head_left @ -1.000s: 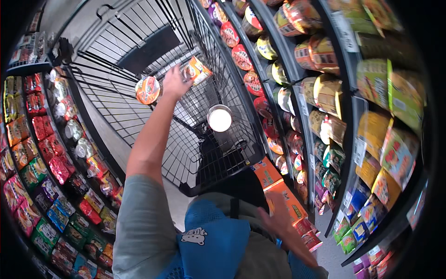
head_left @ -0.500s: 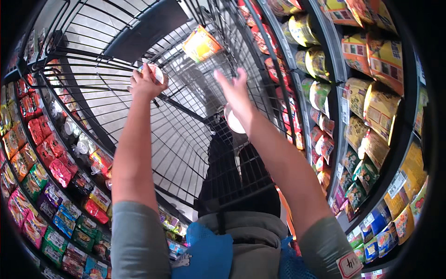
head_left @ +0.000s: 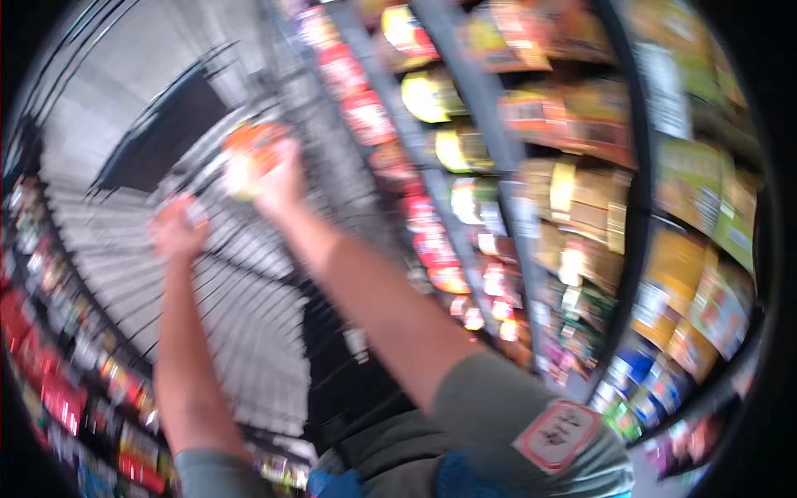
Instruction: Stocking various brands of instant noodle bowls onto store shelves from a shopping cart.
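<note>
Motion blurs the whole head view. My left hand [head_left: 176,232] is closed around a small round cup; only its pale top [head_left: 197,217] shows beside the fingers, over the wire shopping cart [head_left: 245,274]. To its right and slightly farther off, my right hand [head_left: 282,178] has its fingers on the near right side of an orange package [head_left: 249,149] with pale and yellow patches. The grip looks closed, though the fingertips are smeared. Whether the package is lifted or rests on the wires cannot be made out.
A dark flat panel [head_left: 166,133] sits at the cart's far left end. Shelves [head_left: 635,199] of colourful bags and packets rise close on the right. More packed goods [head_left: 62,390] line the left side. My dark trousers [head_left: 340,365] show below the cart's wires.
The view has swung to the right, so the cart now appears farther left. My right hand has gone from open in the air to the orange package. My left hand still holds the cup.
</note>
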Motion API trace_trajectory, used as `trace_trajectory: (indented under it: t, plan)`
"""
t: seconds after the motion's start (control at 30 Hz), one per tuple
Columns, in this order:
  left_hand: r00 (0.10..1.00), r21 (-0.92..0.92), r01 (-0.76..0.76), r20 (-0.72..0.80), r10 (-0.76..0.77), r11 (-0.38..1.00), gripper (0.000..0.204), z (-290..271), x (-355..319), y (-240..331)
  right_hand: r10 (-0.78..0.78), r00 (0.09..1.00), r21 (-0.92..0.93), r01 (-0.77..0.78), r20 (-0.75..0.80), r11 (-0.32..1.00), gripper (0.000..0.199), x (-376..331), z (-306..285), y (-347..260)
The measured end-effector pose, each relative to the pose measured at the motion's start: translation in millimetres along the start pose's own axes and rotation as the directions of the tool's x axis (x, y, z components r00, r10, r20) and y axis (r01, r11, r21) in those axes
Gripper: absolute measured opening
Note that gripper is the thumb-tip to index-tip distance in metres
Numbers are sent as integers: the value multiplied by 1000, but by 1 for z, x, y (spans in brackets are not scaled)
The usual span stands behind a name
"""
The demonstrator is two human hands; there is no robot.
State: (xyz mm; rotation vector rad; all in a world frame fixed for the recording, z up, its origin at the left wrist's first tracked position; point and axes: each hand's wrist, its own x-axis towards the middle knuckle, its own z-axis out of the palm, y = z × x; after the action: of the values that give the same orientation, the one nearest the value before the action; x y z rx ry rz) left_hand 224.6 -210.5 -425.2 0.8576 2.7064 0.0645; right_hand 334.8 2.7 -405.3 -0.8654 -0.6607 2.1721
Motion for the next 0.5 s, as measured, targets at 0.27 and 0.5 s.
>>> trace_trajectory:
  t: [0.27, 0.5]
  plan:
    - [991, 51, -124, 52, 121, 991, 74, -9, -30, 10, 108, 857, -783, 401, 504, 476, 105, -198, 25, -178]
    - [595, 158, -637, -521, 612, 754, 52, -17, -54, 51, -179, 791, -698, 603, 585, 385, 92, -356, 69, -441]
